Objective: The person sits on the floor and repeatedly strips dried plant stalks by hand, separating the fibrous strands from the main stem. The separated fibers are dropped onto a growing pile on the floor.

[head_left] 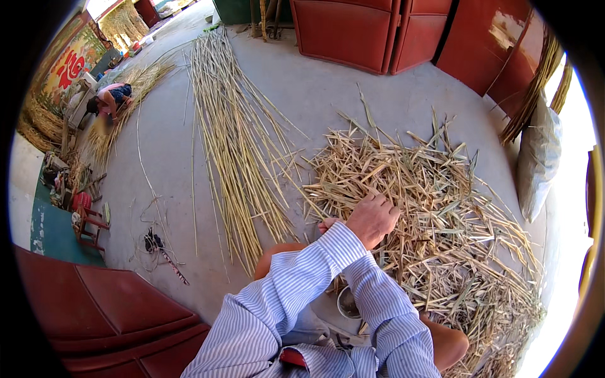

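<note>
My forearms, in blue-and-white striped sleeves, cross in front of me. The left one passes over the right. Above the near-left part of a pile of dry husks and leaf strips (435, 208), my left hand (373, 218) is closed with its fingers curled down. What it grips is hidden below it. Mostly covered by the left cuff, my right hand (328, 224) shows only some fingertips, beside the end of a thin stalk (310, 203); whether it grips the stalk is unclear. A long bundle of pale reed-like stalks (233, 138) lies on the floor, running away from me.
A metal bowl (347, 303) sits below my right forearm. Dark red panels (346, 31) stand at the back, and a red leather-like seat (94, 302) is near left. At far left a person (113, 97) bends over more stalks. A pale sack (540, 157) leans at right.
</note>
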